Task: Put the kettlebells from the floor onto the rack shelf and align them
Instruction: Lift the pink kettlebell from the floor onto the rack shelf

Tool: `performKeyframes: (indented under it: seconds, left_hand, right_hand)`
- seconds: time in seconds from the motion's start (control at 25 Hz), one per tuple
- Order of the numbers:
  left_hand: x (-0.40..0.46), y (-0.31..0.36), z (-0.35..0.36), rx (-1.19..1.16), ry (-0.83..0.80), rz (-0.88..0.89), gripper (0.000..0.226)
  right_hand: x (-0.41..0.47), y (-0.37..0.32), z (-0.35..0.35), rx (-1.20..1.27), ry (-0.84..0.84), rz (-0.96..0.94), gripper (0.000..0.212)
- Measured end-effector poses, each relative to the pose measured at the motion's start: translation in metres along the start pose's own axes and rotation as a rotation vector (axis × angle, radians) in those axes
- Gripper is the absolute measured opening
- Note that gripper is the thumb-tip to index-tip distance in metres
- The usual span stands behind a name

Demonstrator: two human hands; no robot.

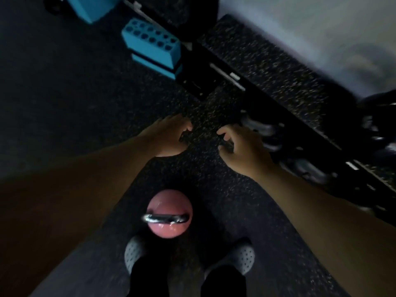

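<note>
I stand over a pink kettlebell [170,213] that sits on the speckled rubber floor [205,172] just ahead of my grey shoes [134,252], its chrome handle [165,218] lying crosswise, left to right. Both my hands hang in front of me, beyond the bell and well apart from it. My left hand [171,136] is empty, fingers loosely curled with the palm turned down. My right hand [242,146] is also loose and half-curled; something dark shows under its fingertips, but in the blur I cannot tell whether that is a thing I touch or only floor and shadow. The two hands are near each other but not joined.

To the right and far runs the black rack [225,78], with a speckled shelf [267,67] on top and a lower tier where I make out dark kettlebells [308,168] with shiny handles, close beside my right hand. Far left stand teal blocks [152,50] with rows of holes.

I judge I am between loads: the pink bell is not yet lifted. The next move calls for drawing my hands back towards my feet, bending down, wrapping one hand around the chrome handle, and carrying the bell right to a free spot on the shelf.

I can read no brand, weight mark or label; the picture is too dark and smeared.
</note>
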State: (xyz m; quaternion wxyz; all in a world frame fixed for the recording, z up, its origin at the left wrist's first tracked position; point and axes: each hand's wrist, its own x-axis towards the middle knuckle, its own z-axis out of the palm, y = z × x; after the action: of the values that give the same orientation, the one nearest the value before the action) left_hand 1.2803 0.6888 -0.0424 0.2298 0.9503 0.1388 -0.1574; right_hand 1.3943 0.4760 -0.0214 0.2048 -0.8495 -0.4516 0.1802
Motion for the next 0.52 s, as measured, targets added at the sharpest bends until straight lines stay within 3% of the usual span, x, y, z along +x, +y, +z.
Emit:
performKeyframes:
  seconds: [0.24, 0.52]
  left_hand:
    - [-0.110, -0.092, 0.094, 0.004, -0.307, -0.094, 0.056]
    - [-0.136, -0.126, 0.212, 0.052, -0.501, -0.044, 0.069]
  right_hand:
    - [-0.046, -0.054, 0.146, 0.050, -0.256, 0.010, 0.030]
    - [-0.088, -0.027, 0.270, -0.048, -0.593, 0.118, 0.046]
